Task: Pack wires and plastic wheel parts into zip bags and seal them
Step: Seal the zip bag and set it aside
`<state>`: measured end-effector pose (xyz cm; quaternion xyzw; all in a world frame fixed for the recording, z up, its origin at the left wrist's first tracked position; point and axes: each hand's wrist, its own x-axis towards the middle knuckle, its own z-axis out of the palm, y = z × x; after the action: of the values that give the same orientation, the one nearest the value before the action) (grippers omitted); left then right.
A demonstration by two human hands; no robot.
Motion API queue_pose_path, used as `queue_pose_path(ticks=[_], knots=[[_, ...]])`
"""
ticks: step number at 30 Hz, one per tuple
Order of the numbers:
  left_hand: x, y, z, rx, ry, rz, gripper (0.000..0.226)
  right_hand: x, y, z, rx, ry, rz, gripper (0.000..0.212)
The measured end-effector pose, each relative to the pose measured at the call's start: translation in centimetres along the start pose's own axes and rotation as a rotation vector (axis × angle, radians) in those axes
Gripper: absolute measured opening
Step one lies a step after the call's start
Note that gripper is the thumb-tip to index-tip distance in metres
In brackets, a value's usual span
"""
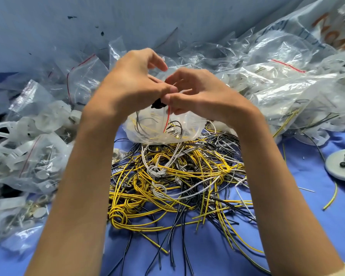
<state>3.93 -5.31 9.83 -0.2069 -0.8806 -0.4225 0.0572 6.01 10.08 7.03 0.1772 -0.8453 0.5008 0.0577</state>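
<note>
Both hands are raised over the middle of the table, pinching the top of a small clear zip bag (163, 128) with a red seal line. My left hand (133, 80) and my right hand (195, 92) touch at the thumbs on the bag's mouth. Inside the bag I see black, yellow and white wires and pale plastic parts; a small black piece (157, 104) shows just under my thumbs. Below the bag lies a tangled pile of yellow, black and white wires (177, 182) on the blue cloth.
Filled and loose zip bags (34, 162) with white plastic wheel parts pile up at the left. More clear bags (277, 84) heap at the right and back. A grey disc (341, 170) carrying small black pieces sits at the right edge. A stray yellow wire (331, 200) lies nearby.
</note>
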Motion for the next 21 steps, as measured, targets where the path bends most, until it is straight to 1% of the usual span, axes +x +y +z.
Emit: queue_pose_path(ticks=[2,5,8,10,13,15,17,19,21], knots=[[0.1,0.0,0.4,0.038,-0.015,-0.010,0.041,0.0,0.1,-0.1,0.024,-0.023,0.017,0.032],[0.2,-0.1,0.8,0.085,-0.035,-0.024,0.042,0.1,0.0,0.4,-0.027,-0.033,0.024,0.037],[0.2,-0.4,1.1,0.099,-0.048,-0.022,0.036,0.3,-0.1,0.8,-0.097,-0.047,0.007,0.029],[0.1,-0.7,1.0,0.106,-0.104,-0.026,0.029,0.3,-0.1,1.0,-0.129,-0.063,-0.003,0.025],[0.0,-1.1,0.5,0.159,-0.182,-0.031,0.025,0.3,-0.2,1.0,-0.177,-0.095,-0.018,0.027],[0.1,-1.4,0.1,0.190,-0.181,-0.041,0.026,0.2,0.0,0.9,-0.164,-0.126,0.002,0.027],[0.2,-1.7,-0.2,0.230,-0.201,-0.049,0.022,0.1,0.1,0.8,-0.137,-0.168,0.032,0.025],[0.1,-1.8,-0.4,0.271,-0.238,-0.061,0.017,0.0,0.2,0.8,-0.153,-0.201,0.046,0.023],[0.1,-1.9,-0.5,0.310,-0.240,-0.063,0.017,0.0,0.1,0.9,-0.184,-0.225,0.050,0.020]])
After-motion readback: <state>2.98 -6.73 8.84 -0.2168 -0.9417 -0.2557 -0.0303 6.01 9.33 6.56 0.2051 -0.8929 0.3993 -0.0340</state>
